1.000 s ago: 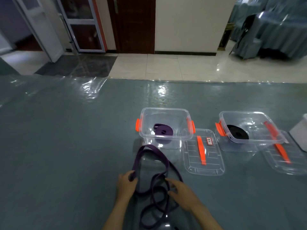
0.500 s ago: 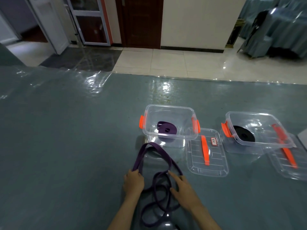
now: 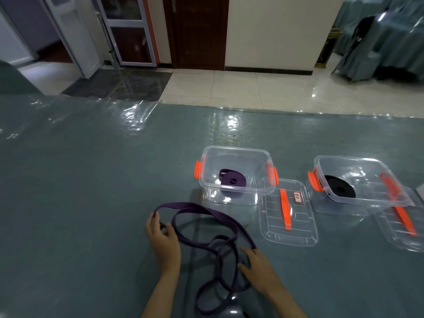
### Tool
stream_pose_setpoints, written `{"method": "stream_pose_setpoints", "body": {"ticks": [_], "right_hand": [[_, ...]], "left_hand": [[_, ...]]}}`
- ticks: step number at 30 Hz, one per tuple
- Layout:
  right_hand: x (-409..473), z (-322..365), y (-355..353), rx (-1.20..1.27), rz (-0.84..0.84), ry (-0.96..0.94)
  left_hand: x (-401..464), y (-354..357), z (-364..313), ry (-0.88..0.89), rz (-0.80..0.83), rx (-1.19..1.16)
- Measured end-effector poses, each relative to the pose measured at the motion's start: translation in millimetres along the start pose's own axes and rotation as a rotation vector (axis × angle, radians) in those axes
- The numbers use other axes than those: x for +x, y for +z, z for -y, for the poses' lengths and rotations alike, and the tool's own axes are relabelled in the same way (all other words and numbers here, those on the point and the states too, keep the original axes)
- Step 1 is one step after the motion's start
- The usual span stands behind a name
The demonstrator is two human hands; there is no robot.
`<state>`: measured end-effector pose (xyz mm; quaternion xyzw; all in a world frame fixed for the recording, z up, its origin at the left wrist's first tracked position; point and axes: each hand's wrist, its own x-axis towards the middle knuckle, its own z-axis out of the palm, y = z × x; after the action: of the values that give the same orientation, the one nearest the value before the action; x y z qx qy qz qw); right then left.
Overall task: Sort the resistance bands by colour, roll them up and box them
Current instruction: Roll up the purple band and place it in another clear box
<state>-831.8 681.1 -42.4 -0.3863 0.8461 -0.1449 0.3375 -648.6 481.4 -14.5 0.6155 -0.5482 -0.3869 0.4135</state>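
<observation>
Loose purple band (image 3: 207,243), looped before boxes (image 3: 236,173)

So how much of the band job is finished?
Two are done: a rolled purple band sits in the left clear plastic box and a rolled black band in the right one. Both hands, left and right, are on a loose purple band, not rolled yet. Both lids are off.

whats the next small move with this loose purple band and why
Probably flatten the loose purple band and start rolling from the end pinched by the left hand. It lies tangled in loops on the table, the right hand only resting on it, while the left box already holds a rolled purple band.
</observation>
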Motion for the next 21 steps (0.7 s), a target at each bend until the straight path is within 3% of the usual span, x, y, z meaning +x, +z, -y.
{"method": "stream_pose_setpoints", "body": {"ticks": [7, 10, 14, 17, 21], "right_hand": [[-10, -5, -2, -0.022, 0.051, -0.001], [-24, -7, 0, -0.006, 0.151, -0.05], [-36, -8, 4, -0.172, 0.228, -0.163], [-40, -14, 2, -0.105, 0.075, -0.204], [-43, -8, -12, 0.065, -0.299, -0.309]], "left_hand": [[9, -25, -9, 0.139, -0.147, -0.017], [1, -29, -8, 0.172, -0.048, 0.032], [-14, -30, 3, 0.105, 0.177, 0.132], [-33, -32, 13, 0.106, 0.227, 0.312], [-53, -34, 12, 0.107, 0.328, 0.405]]}}
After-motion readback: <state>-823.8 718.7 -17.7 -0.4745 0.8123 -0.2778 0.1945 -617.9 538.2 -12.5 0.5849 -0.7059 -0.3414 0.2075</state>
